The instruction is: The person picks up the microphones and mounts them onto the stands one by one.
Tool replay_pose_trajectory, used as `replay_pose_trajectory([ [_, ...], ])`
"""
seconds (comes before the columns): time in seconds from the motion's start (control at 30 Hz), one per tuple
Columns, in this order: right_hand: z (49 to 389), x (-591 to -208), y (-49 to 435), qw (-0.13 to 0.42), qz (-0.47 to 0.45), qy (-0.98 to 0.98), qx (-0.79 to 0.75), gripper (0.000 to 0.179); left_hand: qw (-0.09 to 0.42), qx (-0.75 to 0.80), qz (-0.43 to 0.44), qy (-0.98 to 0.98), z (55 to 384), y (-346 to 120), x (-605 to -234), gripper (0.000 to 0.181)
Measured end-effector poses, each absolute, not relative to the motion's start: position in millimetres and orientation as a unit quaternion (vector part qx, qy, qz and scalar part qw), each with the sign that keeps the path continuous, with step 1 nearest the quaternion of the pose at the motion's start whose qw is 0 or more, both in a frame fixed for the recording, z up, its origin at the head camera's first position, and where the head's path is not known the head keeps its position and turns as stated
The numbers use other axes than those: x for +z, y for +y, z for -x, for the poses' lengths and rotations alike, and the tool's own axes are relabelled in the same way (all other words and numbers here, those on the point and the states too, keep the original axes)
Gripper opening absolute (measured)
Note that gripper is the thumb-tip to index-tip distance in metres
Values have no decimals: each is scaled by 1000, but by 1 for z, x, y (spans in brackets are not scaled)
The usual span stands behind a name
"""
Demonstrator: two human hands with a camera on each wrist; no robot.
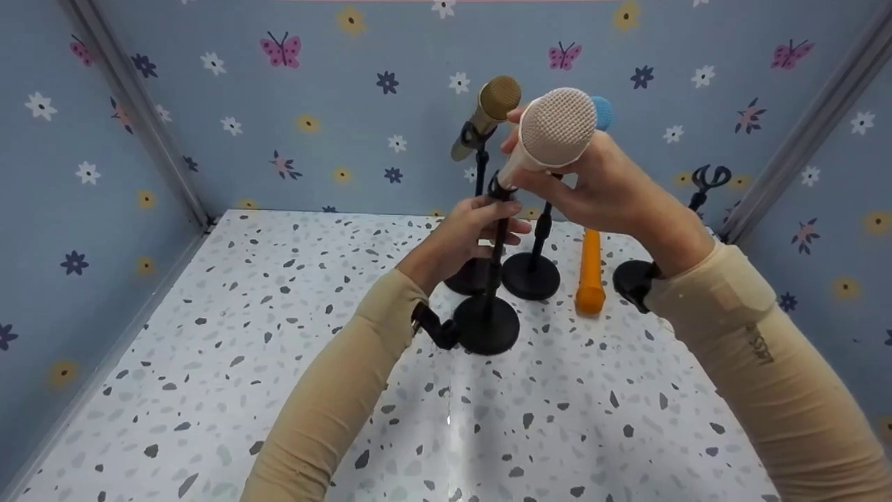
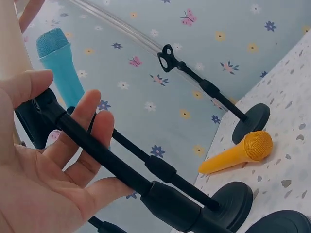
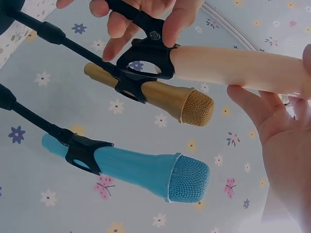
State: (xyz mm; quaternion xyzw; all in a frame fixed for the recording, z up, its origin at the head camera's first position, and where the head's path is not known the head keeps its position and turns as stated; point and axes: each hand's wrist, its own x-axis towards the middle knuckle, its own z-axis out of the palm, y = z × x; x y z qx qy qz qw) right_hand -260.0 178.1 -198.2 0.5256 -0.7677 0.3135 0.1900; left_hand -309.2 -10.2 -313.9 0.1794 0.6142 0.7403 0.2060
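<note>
My right hand (image 1: 606,185) grips a pale pink microphone (image 1: 559,129) just below its mesh head. The tail of this microphone (image 3: 218,68) sits in the black clip (image 3: 154,36) at the top of a stand, as the right wrist view shows. My left hand (image 1: 463,233) holds that microphone stand (image 1: 488,326) near the top, its thumb close to the clip and its fingers about the pole. Close behind, a gold microphone (image 3: 165,99) and a blue microphone (image 3: 136,170) rest tilted in the clips of two other stands.
An orange microphone (image 1: 591,272) lies on the speckled table (image 1: 279,335), right of the stands. Farther right stands another microphone stand (image 2: 214,92) with a bare clip, partly behind my right arm in the head view. Flower-patterned walls (image 1: 390,49) enclose the table's back and sides.
</note>
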Motion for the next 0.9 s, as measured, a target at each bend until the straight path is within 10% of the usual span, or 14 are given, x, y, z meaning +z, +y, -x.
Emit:
replay_pose_trajectory([
  [0.37, 259, -197, 169, 183, -535, -758, 325, 51, 226, 761, -172, 583, 310, -7, -308, 20],
  [0.9, 260, -193, 171, 187, -528, -757, 336, 51, 213, 771, -160, 579, 304, -6, -306, 29],
])
